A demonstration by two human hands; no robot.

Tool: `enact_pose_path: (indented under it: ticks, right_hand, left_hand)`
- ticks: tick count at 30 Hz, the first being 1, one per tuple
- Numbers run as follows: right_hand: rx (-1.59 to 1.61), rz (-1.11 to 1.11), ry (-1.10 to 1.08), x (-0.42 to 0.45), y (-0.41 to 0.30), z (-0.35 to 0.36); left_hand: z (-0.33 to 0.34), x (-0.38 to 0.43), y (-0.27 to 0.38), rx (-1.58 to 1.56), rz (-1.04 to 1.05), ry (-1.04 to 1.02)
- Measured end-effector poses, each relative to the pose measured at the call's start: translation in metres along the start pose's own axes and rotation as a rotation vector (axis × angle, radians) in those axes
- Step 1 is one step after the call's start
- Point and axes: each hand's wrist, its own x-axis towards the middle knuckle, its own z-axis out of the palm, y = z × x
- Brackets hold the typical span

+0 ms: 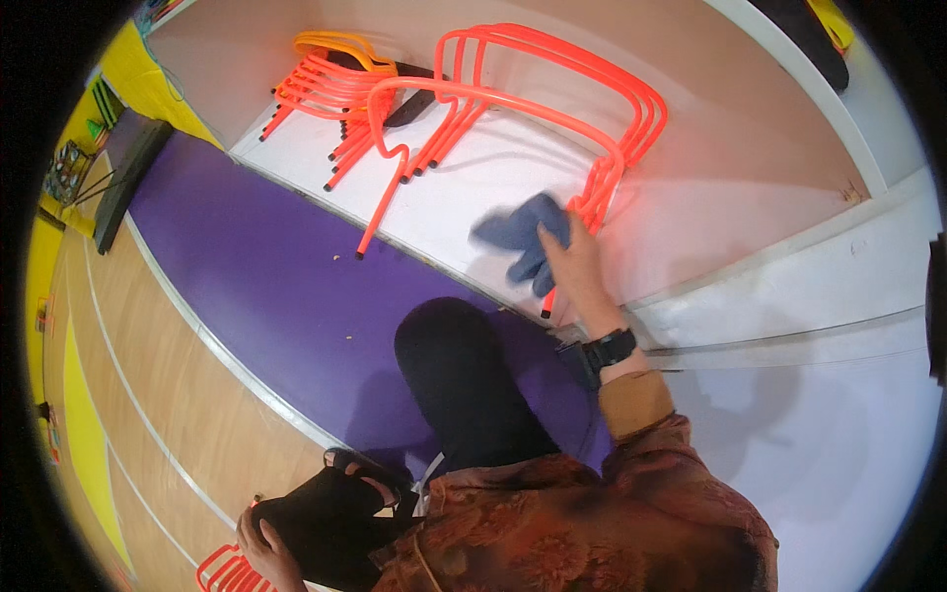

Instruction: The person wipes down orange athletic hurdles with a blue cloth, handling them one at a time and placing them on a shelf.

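Observation:
My right hand (575, 255), with a dark watch on its wrist, grips a crumpled blue cloth (536, 229), blurred at its left edge. The cloth is beside the right side of an orange-red tubular hurdle (510, 96), whose left leg reaches over the purple floor. More orange-red hurdles (592, 63) stand nested behind it, against the wall. Low at the left, my left hand (266, 547) lies at my dark-clad knee, near another group of orange-red hurdles (222, 573); whether it holds anything is unclear.
Smaller orange-red hurdles (318, 89) and yellow-orange ones (348, 41) stand at the back left of the white recess (459, 222), by a black object. A purple floor strip (244, 214) borders wood-look flooring (185, 370). A long black block (129, 192) lies far left.

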Motion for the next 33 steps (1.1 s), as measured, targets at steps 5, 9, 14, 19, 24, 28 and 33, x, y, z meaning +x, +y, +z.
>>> enact_pose_path:
  ticks: [5, 9, 14, 19, 24, 28, 33]
  right_hand:
    - [-0.240, 0.744, -0.392, -0.051, 0.116, 0.042]
    - [-0.596, 0.511, -0.453, -0.088, 0.245, 0.064]
    - [-0.640, 0.549, -0.591, -0.095, 0.224, 0.089]
    - [-0.586, 0.692, -0.447, -0.090, 0.239, 0.094]
    - [-0.541, 0.709, -0.342, -0.081, 0.245, 0.098]
    - [-0.534, 0.809, -0.503, -0.064, 0.242, 0.093]
    - [-0.588, 0.681, -0.483, -0.055, 0.267, 0.095]
  left_hand:
    - [0.004, 0.006, 0.013, -0.021, 0.017, -0.002]
    - [0.019, 0.012, 0.014, -0.012, 0.022, -0.018]
    - [0.000, 0.006, 0.014, 0.031, -0.035, -0.023]
    - [0.006, 0.017, 0.019, 0.022, -0.033, -0.052]
    - [0.006, 0.023, 0.023, 0.028, -0.029, -0.072]
    - [0.005, 0.022, 0.023, 0.034, -0.047, -0.073]
    - [0.008, 0.025, 0.022, 0.013, -0.075, -0.095]
